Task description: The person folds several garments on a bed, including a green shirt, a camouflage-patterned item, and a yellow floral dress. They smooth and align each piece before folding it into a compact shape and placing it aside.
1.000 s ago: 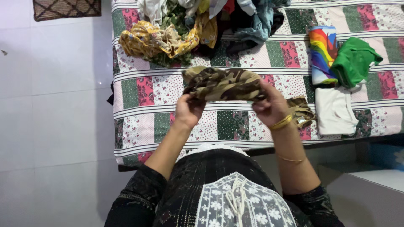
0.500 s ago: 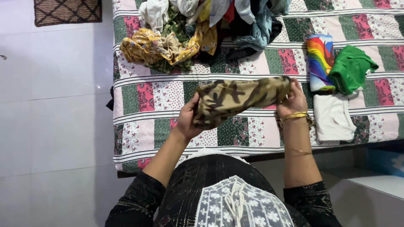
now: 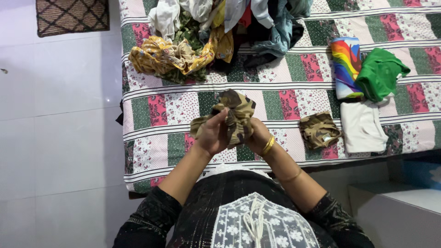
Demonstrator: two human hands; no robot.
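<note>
Gripping a bunched camouflage-print cloth garment (image 3: 236, 117) together, the left hand (image 3: 212, 134) and right hand (image 3: 253, 135) hold it above the patchwork bed (image 3: 294, 92). A loose end hangs at 9 o'clock, so the bundle could unroll if the hold slackens.

Packages: none in view.
Labels: a small pale tag (image 3: 326, 136) shows on the folded camouflage garment (image 3: 319, 130) lying on the bed; its details are too small to tell.
Signs: none.
Screens: none.
</note>
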